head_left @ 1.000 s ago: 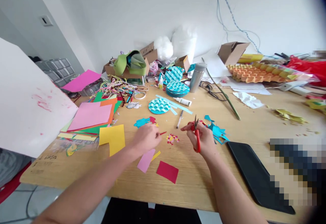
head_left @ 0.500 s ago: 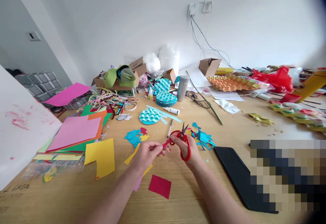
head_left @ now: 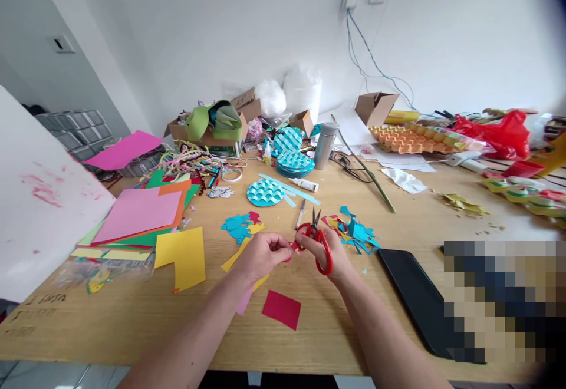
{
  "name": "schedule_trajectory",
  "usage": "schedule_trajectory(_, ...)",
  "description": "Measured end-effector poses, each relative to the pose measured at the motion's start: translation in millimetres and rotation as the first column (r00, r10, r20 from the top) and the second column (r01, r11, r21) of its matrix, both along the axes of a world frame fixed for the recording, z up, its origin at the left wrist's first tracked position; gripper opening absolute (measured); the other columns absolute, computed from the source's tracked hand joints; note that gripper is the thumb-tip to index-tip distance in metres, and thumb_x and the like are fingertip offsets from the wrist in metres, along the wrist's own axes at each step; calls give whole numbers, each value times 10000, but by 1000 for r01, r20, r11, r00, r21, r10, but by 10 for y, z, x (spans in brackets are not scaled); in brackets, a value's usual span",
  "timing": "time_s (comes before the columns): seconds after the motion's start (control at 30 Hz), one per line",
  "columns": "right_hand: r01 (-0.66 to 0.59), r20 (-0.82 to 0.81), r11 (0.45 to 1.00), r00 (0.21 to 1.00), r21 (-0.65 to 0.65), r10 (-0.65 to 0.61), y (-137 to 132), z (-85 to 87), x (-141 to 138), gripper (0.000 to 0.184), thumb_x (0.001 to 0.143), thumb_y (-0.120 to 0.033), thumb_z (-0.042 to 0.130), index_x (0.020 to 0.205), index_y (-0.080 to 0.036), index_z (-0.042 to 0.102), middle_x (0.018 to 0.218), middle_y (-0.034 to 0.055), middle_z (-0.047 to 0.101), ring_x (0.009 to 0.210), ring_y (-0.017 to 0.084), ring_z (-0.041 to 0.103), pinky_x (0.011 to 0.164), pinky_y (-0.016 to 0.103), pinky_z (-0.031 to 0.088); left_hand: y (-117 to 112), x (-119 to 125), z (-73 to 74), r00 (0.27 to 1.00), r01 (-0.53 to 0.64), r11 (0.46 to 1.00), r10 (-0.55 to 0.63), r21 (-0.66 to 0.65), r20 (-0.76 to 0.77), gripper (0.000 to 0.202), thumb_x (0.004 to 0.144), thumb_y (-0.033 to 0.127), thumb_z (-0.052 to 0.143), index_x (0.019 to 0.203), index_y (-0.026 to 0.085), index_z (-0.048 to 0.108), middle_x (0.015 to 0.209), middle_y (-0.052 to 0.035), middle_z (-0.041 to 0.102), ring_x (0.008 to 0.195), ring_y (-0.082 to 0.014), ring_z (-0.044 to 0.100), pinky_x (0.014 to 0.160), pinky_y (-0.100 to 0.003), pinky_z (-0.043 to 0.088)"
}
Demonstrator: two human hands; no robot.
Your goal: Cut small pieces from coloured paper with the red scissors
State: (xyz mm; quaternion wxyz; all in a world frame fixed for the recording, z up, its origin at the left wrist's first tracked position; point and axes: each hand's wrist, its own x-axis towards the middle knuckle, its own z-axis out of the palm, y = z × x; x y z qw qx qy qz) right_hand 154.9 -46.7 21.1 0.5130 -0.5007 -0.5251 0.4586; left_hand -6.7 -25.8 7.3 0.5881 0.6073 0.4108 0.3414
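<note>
My right hand [head_left: 325, 253] holds red-handled scissors [head_left: 326, 253], their blades pointing up and away from me, slightly parted. Between the two hands is a small piece of red paper [head_left: 295, 247]. My left hand [head_left: 270, 253] pinches it on one side, and the right fingertips touch the other. Below the hands lies a dark red paper rectangle [head_left: 282, 309]. Yellow paper strips and a pink one [head_left: 244, 300] lie partly under my left wrist. Blue fish-shaped cutouts [head_left: 237, 227] are beyond the left hand; blue paper scraps [head_left: 359, 233] are heaped right of the scissors.
Coloured paper sheets [head_left: 137, 215] are stacked at left, near a cut yellow sheet [head_left: 188, 259]. A blue scalloped disc [head_left: 265, 193], a pen [head_left: 300, 213] and a grey flask [head_left: 326, 146] stand or lie farther back. A black tablet-like slab [head_left: 411, 294] lies at right.
The view has shifted, bringing the table's front edge into sight. My hands have drawn closer together, and less of the red paper shows between them.
</note>
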Motion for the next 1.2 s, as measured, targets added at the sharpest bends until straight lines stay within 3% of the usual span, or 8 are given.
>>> schedule_trajectory(0.1,29,54,997,998,66,-33,-13,0,12,291,788,-436,601,670,-170,597,618,7,591,623,158,535,610,264,409,8,27,92,1000,-25,1000,25,-15,18,138,659,274,699,681,138,685,608,-12,635,551,-100,517,550,-224,373)
schedule_trajectory(0.23,89,95,985,990,147,-104,-41,-5,5,418,893,-510,423,824,-153,629,782,70,663,753,196,588,714,296,449,54,106,228,934,-183,968,226,-173,277,187,616,296,741,680,129,685,578,-5,612,507,-85,503,530,-217,387)
schedule_trajectory(0.37,26,105,996,994,84,-35,-54,-6,-55,327,806,-478,596,735,-158,598,697,43,639,686,180,577,638,259,438,103,197,209,811,-243,921,365,-305,458,220,582,294,785,675,123,682,566,0,595,512,-75,510,532,-202,394)
schedule_trajectory(0.53,-64,35,998,997,17,64,-52,-20,-106,290,776,-434,637,701,-156,595,630,9,597,599,145,544,583,233,413,72,248,110,788,-238,910,385,-339,481,224,577,295,797,663,123,682,555,-2,595,513,-73,518,529,-197,391)
schedule_trajectory(0.9,-30,90,999,996,15,28,-50,5,-89,314,798,-434,592,649,-159,577,619,24,607,619,155,558,608,237,431,48,200,64,852,-229,929,336,-291,401,190,576,263,757,675,130,665,548,-13,625,503,-115,562,507,-226,410)
schedule_trajectory(1.07,-128,156,986,982,106,111,-70,-72,-87,517,890,-574,379,714,-141,600,664,69,630,628,164,558,617,262,436,89,164,92,809,-305,906,409,-294,423,185,586,262,749,674,121,665,576,-21,639,521,-109,567,529,-224,440)
schedule_trajectory(1.2,-195,211,981,959,15,188,-117,-129,-132,577,911,-601,290,700,-142,568,593,56,598,553,147,534,558,256,414,129,126,98,760,-307,893,439,-330,480,184,582,248,762,660,117,660,599,-26,647,527,-105,575,531,-220,455)
